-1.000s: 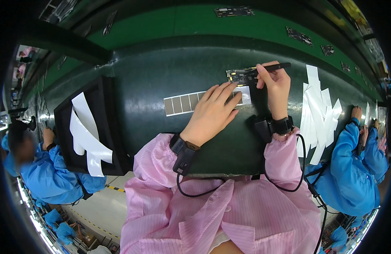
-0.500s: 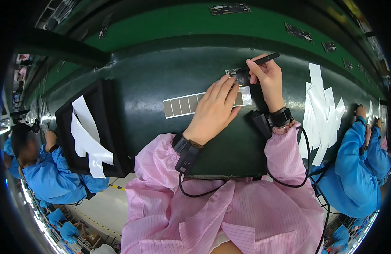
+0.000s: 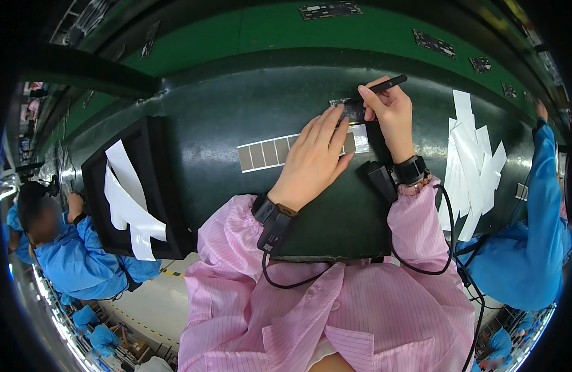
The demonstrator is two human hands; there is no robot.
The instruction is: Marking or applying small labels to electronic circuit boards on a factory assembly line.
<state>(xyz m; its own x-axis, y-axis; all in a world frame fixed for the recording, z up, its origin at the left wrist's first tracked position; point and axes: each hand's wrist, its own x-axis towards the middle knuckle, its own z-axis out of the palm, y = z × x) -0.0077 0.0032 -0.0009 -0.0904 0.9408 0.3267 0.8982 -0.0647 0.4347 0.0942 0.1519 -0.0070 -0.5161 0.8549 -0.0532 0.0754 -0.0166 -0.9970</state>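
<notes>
A small dark circuit board (image 3: 354, 111) lies on the dark green bench, partly covered by my fingers. My left hand (image 3: 312, 158) rests palm down with its fingers stretched out, the tips on the board's near left edge. Under that hand runs a white strip of grey-brown rectangular labels (image 3: 256, 156), its middle hidden. Between the thumb and fingers of my right hand (image 3: 390, 115) is a slim black pen-shaped tool (image 3: 394, 82), tilted up to the right. Its lower end is over the board, too hidden to make out.
At left a black tray (image 3: 155, 186) holds white strips (image 3: 126, 186). Loose white strips (image 3: 472, 161) pile up at right. Beyond the bench edge, several boards (image 3: 433, 43) lie on a green belt (image 3: 261, 31). Co-workers in blue sit left (image 3: 81, 260) and right (image 3: 515, 266).
My hands stay almost in place over the board. The boards on the green belt have shifted slightly left. The right co-worker's arm now stretches out toward the belt.
</notes>
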